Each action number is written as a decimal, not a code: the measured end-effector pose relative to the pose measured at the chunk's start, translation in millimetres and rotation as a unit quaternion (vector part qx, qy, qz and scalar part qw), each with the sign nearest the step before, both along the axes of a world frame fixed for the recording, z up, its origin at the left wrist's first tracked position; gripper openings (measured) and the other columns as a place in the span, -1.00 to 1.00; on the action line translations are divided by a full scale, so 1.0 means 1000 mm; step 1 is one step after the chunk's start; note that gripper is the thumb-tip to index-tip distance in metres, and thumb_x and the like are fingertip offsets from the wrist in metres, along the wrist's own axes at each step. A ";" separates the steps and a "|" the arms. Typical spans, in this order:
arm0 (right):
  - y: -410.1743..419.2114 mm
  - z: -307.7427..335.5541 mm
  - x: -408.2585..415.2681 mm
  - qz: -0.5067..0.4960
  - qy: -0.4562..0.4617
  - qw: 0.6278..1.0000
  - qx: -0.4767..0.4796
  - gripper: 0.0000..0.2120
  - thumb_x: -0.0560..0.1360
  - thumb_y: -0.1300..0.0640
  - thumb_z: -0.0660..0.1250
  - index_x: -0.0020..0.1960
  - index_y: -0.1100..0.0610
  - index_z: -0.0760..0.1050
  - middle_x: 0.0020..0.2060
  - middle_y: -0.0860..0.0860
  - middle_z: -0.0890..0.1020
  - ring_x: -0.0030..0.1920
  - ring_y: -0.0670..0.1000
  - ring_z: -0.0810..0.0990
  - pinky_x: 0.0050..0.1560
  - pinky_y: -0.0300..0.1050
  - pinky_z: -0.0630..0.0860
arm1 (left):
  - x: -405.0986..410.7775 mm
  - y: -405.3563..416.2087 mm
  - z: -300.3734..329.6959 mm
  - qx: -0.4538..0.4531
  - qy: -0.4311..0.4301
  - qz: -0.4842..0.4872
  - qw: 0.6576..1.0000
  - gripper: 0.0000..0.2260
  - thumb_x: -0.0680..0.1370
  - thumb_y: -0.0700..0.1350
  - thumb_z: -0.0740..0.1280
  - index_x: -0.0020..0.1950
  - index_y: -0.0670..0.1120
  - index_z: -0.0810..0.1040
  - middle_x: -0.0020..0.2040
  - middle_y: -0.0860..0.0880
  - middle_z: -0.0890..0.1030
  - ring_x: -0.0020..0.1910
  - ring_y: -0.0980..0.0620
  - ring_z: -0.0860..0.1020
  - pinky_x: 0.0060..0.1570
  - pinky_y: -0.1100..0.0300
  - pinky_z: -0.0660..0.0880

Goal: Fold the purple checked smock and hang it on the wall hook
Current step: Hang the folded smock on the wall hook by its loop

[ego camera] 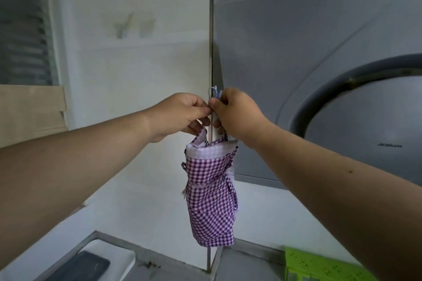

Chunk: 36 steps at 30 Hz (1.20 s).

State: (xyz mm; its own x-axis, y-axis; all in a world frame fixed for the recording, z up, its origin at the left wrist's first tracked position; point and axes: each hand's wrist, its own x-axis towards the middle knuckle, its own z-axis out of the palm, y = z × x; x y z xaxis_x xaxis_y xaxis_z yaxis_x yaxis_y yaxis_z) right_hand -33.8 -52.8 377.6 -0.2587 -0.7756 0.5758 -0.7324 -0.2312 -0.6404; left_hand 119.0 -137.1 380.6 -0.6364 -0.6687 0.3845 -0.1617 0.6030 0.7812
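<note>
Head view. Both arms raised toward the wall corner, where a thin vertical metal strip point(211, 29) runs between the white tiled wall point(137, 70) and a grey range hood point(296, 52).

Left hand point(180, 116): fingers curled, thumb and fingertips pinching the checked strap of the smock at the strip. Right hand point(237, 114): fingers curled likewise, gripping the strap's other side, knuckles touching the left hand's fingertips. A tuft of pale blue thread point(215, 91) sticks up just above the right hand. The hook itself is hidden behind the hands; cannot tell if the strap is over it.

Purple checked smock point(211, 198): folded into a narrow bundle, hanging straight down below both hands, white lining showing at its top edge, clear of the counter.

Lower left corner: dark phone point(84, 267) lying on a white tray point(123, 258). Lower right corner: green perforated basket point(319, 267). Two pale hooks point(134, 26) high on the tiles; louvred window point(25, 36) far left.
</note>
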 end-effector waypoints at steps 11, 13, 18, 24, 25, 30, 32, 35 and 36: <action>-0.126 0.073 0.077 0.006 0.077 0.997 -0.019 -0.83 0.66 0.06 0.31 0.06 0.15 0.60 -0.27 0.05 0.70 -0.18 0.09 0.72 -0.17 0.01 0.65 | 0.079 -0.124 0.066 -0.041 0.025 0.048 0.998 -0.89 0.70 -0.12 0.35 0.05 -0.13 0.61 -0.13 -0.04 0.72 -0.29 0.03 0.69 -0.24 0.24 0.63; -0.153 0.089 0.090 -0.002 0.088 0.996 -0.026 -0.81 0.66 0.03 0.30 0.07 0.14 0.59 -0.26 0.04 0.69 -0.22 0.07 0.70 -0.22 -0.01 0.62 | 0.091 -0.145 0.079 -0.044 0.038 0.058 0.997 -0.87 0.71 -0.10 0.35 0.05 -0.13 0.62 -0.11 -0.05 0.73 -0.30 0.06 0.69 -0.20 0.23 0.64; -0.202 0.116 0.111 -0.005 0.131 0.990 -0.055 -0.74 0.68 0.04 0.24 0.07 0.23 0.55 -0.17 0.20 0.69 -0.27 0.08 0.62 -0.24 -0.05 0.55 | 0.112 -0.180 0.091 -0.050 0.032 0.089 0.994 -0.88 0.68 -0.11 0.34 0.06 -0.12 0.64 -0.07 -0.06 0.77 -0.20 0.09 0.68 -0.02 0.09 0.55; -0.266 0.156 0.121 0.002 0.177 0.982 -0.066 -0.77 0.66 0.07 0.25 -0.04 0.23 0.48 -0.19 0.24 0.62 -0.07 0.28 0.67 -0.16 0.09 0.58 | 0.120 -0.223 0.092 -0.023 0.056 0.149 0.987 -0.82 0.66 0.01 0.38 0.02 -0.06 0.70 -0.08 -0.03 0.74 -0.16 0.06 0.69 -0.21 0.22 0.58; -0.278 0.164 0.123 0.004 0.181 0.981 -0.071 -0.77 0.66 0.09 0.25 -0.09 0.22 0.45 -0.24 0.22 0.59 -0.08 0.30 0.67 -0.21 0.04 0.54 | 0.120 -0.230 0.094 -0.002 0.083 0.157 0.984 -0.79 0.67 0.05 0.35 0.04 -0.05 0.70 -0.08 -0.02 0.74 -0.15 0.06 0.70 -0.22 0.21 0.59; -0.322 0.190 0.132 0.004 0.200 0.976 -0.089 -0.75 0.66 0.10 0.25 -0.17 0.17 0.39 -0.29 0.17 0.53 -0.13 0.29 0.68 -0.24 -0.04 0.46 | 0.127 -0.261 0.093 0.095 0.213 0.126 0.964 -0.55 0.70 0.30 0.14 0.10 0.01 0.67 0.04 -0.04 0.74 0.02 -0.02 0.70 -0.05 0.09 0.60; -0.340 0.201 0.137 0.012 0.207 0.973 -0.097 -0.72 0.67 0.11 0.26 -0.20 0.16 0.37 -0.29 0.17 0.50 -0.17 0.24 0.63 -0.21 -0.05 0.44 | 0.128 -0.276 0.091 0.112 0.241 0.102 0.959 -0.57 0.63 0.41 0.12 0.08 0.14 0.61 0.03 0.03 0.74 0.06 0.02 0.69 0.08 0.08 0.58; -0.372 0.220 0.146 0.016 0.223 0.969 -0.107 -0.65 0.68 0.12 0.26 -0.27 0.09 0.30 -0.34 0.06 0.46 -0.17 0.13 0.58 -0.23 -0.13 0.40 | 0.134 -0.300 0.085 0.069 0.264 0.086 0.958 -0.47 0.51 0.51 0.23 0.21 0.15 0.60 -0.06 0.18 0.76 -0.05 0.15 0.72 0.01 0.19 0.55; -0.381 0.226 0.148 0.013 0.232 0.966 -0.112 -0.64 0.68 0.12 0.25 -0.28 0.07 0.29 -0.36 0.03 0.45 -0.19 0.11 0.57 -0.29 -0.15 0.38 | 0.136 -0.310 0.083 0.048 0.263 0.089 0.960 -0.30 0.43 0.56 0.29 0.35 0.11 0.58 0.03 0.16 0.76 -0.03 0.18 0.73 -0.01 0.22 0.56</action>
